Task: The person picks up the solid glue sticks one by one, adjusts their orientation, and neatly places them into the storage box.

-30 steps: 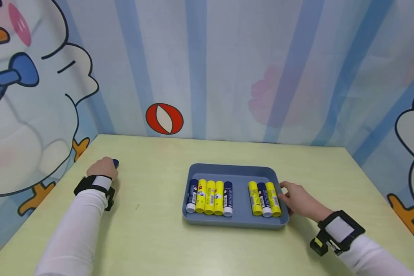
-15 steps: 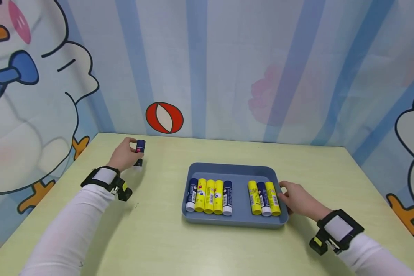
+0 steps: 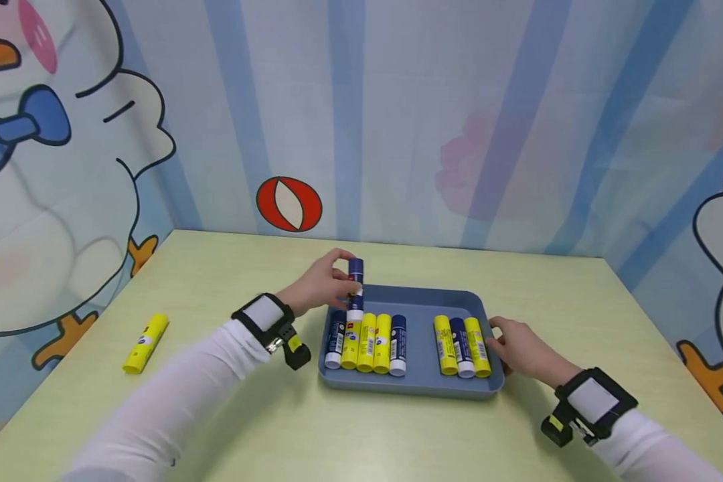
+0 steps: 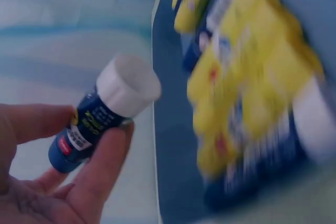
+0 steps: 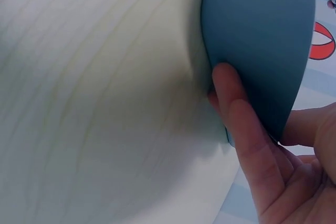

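My left hand (image 3: 319, 284) pinches a dark blue glue stick (image 3: 356, 269) between thumb and fingers, white end down, above the back left of the grey-blue tray (image 3: 418, 355). In the left wrist view the white end of that glue stick (image 4: 128, 87) points toward the tray. Inside the tray, a row of yellow and blue glue sticks (image 3: 367, 345) lies at the left, and a group of three (image 3: 462, 347) lies at the right. At the tray's right wall, my right hand (image 3: 527, 351) grips the rim, its fingers against the outside (image 5: 247, 129).
A single yellow glue stick (image 3: 146, 343) lies on the pale table (image 3: 265, 408) at the left. Bare tray floor separates the two groups. Behind the table's back edge hangs a printed curtain (image 3: 397, 120).
My left hand has picked up the blue glue stick and carried it right, from the table's left side to above the tray. The yellow stick there has come into view. My right hand stays put.
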